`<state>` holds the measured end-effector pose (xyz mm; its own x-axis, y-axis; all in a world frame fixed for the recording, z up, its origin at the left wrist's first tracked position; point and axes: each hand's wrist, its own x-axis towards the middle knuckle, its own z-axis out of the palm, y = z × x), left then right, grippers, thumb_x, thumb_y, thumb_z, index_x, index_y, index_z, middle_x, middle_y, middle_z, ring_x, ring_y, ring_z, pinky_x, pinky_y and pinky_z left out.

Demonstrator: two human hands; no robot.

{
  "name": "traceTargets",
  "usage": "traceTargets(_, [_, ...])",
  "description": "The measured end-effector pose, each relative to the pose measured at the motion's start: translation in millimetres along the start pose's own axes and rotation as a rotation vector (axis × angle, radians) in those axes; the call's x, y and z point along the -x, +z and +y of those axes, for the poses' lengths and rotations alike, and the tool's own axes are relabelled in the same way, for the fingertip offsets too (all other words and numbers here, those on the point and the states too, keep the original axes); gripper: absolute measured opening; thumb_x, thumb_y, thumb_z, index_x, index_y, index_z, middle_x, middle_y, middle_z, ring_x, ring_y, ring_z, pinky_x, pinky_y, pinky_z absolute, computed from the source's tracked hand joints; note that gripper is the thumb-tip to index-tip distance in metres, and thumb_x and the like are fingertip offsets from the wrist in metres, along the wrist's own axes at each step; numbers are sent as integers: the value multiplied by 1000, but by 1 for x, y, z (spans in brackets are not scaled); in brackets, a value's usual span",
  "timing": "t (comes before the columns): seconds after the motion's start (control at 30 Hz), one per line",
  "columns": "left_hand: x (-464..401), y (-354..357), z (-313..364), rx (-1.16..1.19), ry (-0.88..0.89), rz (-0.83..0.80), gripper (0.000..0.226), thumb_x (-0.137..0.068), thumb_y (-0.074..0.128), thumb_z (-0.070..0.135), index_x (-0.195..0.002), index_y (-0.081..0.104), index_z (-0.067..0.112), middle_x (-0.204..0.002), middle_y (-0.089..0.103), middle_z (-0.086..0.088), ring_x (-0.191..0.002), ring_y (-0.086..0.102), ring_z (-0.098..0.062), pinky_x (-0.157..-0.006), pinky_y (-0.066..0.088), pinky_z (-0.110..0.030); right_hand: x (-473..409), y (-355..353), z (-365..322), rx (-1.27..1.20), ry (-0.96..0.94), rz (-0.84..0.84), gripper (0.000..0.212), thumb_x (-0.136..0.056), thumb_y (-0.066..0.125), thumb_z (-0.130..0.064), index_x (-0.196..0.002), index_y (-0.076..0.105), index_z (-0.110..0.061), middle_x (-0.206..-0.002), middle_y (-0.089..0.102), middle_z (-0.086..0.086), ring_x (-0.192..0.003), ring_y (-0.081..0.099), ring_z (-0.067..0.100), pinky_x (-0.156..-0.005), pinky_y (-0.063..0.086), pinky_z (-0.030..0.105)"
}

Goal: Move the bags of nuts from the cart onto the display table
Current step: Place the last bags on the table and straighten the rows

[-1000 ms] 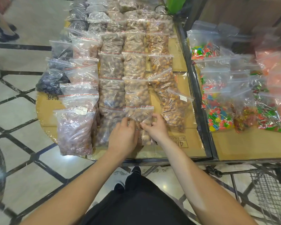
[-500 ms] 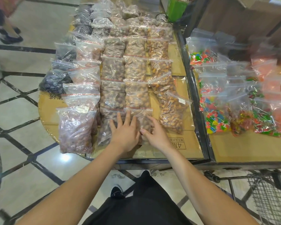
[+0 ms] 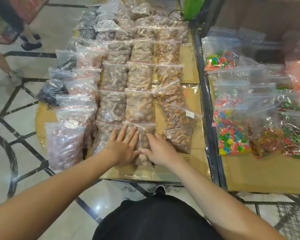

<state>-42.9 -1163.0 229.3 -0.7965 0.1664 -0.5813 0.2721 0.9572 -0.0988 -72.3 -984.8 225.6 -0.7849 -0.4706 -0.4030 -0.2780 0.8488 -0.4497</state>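
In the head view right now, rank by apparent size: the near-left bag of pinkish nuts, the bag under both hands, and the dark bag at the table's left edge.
1. Near-left clear bag of pinkish nuts, largest, though nearest the camera.
2. Clear bag of tan nuts under both hands, partly hidden.
3. Dark bag, smallest.

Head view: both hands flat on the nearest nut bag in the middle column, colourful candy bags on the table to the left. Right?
Not quite. The colourful candy bags lie on the table to the right, not the left, as the head view shows. The rest holds: left hand and right hand both press flat on the nearest nut bag in the middle column.
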Motion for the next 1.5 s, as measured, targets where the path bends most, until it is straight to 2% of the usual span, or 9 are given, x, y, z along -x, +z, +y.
traceTargets(0.17, [4,7,-5,39,68,51,119,-58,-46,76,-158,-22,16,-165,-29,-6,-156,-12,-37,-124,0,-58,-4,-10,9,10,-64,-30,72,-96,61,-51,-150,33,-13,-134,53,12,-122,56,31,-89,53,45])
traceTargets(0.33, [4,8,-11,54,88,46,116,-56,-46,77,-155,-27,20,-161,-35,-2,-156,-14,-35,-125,-1,-56,-6,-23,8,36,-92,-70,74,-95,62,-54,-151,36,-12,-136,54,10,-121,57,27,-90,54,43])
traceTargets(0.43, [3,-9,-12,63,113,83,123,-63,-38,78,-163,3,20,-172,-4,-7,-156,7,-36,-123,14,-54,-9,-30,7,2,-91,-12,57,-97,59,-51,-142,50,-16,-130,59,5,-120,59,25,-95,52,42])
traceTargets(0.5, [-4,-23,-14,110,135,244,106,-84,-15,79,-149,43,17,-158,36,-14,-144,34,-38,-113,32,-52,-11,-40,10,-59,-81,88,44,-100,57,-43,-135,57,-17,-128,63,4,-120,59,23,-98,51,41])
traceTargets(0.57, [-22,-34,-16,173,134,355,81,-94,8,70,-137,53,18,-144,49,-13,-134,45,-38,-106,39,-52,-17,-54,12,-89,-61,195,42,-103,54,-37,-138,59,-14,-133,62,5,-123,57,24,-102,48,38])
traceTargets(0.87, [-130,-124,-43,440,47,463,54,-94,52,29,-144,43,11,-141,48,-18,-125,52,-39,-101,47,-50,-97,-134,42,-113,108,476,45,-105,51,-35,-146,52,-16,-147,53,3,-138,46,28,-113,38,41])
traceTargets(1.23, [-245,-207,-53,790,8,469,44,-102,49,28,-140,45,5,-140,51,-17,-121,55,-30,-105,48,-45,-222,-214,88,-295,382,488,53,-101,55,-35,-145,48,-5,-142,53,19,-133,49,37,-111,40,44])
traceTargets(1.4, [-285,-234,-58,884,-42,474,61,-104,51,28,-153,26,3,-159,26,-26,-138,45,-39,-113,43,-47,-264,-244,100,-351,358,523,53,-104,55,-35,-147,47,-5,-146,53,17,-136,49,33,-111,39,38])
traceTargets(1.5, [-310,-256,-64,820,-126,419,60,-103,48,31,-150,27,0,-149,40,-30,-131,51,-43,-107,48,-50,-289,-262,109,-420,360,514,53,-104,55,-35,-147,47,-4,-144,56,16,-133,53,32,-102,40,33])
